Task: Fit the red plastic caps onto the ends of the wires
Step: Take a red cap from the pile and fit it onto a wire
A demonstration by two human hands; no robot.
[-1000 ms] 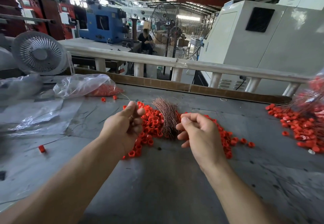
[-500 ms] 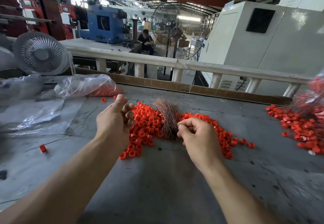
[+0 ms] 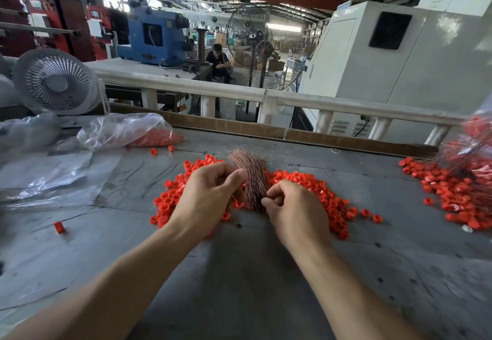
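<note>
A bundle of thin copper-coloured wires (image 3: 251, 177) lies on the grey table (image 3: 239, 273), in the middle of a spread of small red plastic caps (image 3: 327, 198). My left hand (image 3: 210, 198) hovers over the caps left of the bundle with its fingers curled and its thumb tip against the wires. Whether it holds a cap is hidden. My right hand (image 3: 295, 212) is just right of the bundle and pinches wire at the bundle's near end between thumb and forefinger.
A clear plastic bag (image 3: 125, 130) with more red caps lies at the back left, beside a white desk fan (image 3: 54, 83). A second heap of caps and capped wires (image 3: 458, 193) lies at the right edge. One stray cap (image 3: 59, 227) sits at the left.
My left hand swung out to the left with its fingers spread, then came back to the bundle and curled. My right hand dropped from above the caps to the bundle's near end.
</note>
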